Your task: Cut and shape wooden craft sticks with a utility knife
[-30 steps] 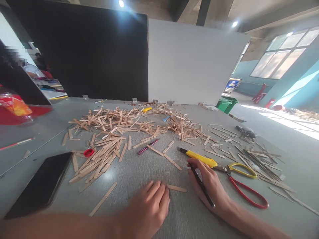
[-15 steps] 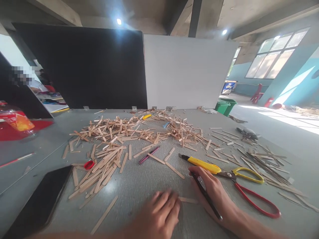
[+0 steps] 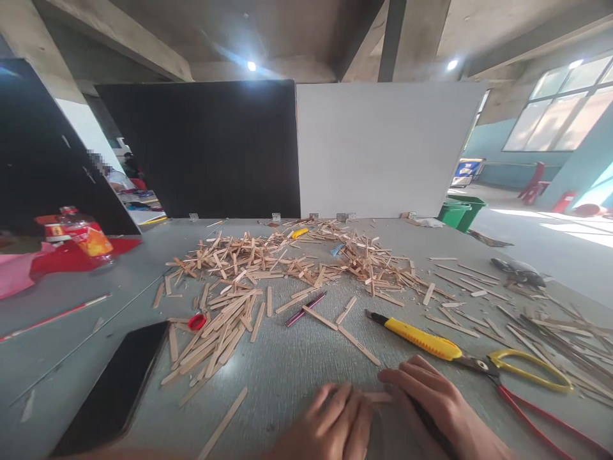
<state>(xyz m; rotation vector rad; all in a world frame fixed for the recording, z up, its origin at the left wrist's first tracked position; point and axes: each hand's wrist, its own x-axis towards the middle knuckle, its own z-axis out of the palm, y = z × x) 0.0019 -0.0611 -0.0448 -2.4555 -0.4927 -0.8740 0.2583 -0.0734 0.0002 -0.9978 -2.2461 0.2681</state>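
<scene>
Phone (image 3: 117,386) lies left, beside a heap of sticks (image 3: 215,345). Our left hand (image 3: 338,418) covers one end of a stick (image 3: 379,397) on the table (image 3: 282,383); pinching or only pressing, we cannot tell. Our right hand (image 3: 431,396), apart from it, grips a dark pen (image 3: 433,427) at the stick's other end. Rightward: knife (image 3: 424,339), scissors (image 3: 481,365). Step, we judge: steadying the stick; next move calls for keeping it flat.

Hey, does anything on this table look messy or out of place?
Yes: the craft sticks lie in jumbled heaps on the table, crossing at random angles. A small red ring sits oddly among the sticks, toward the left.
</scene>
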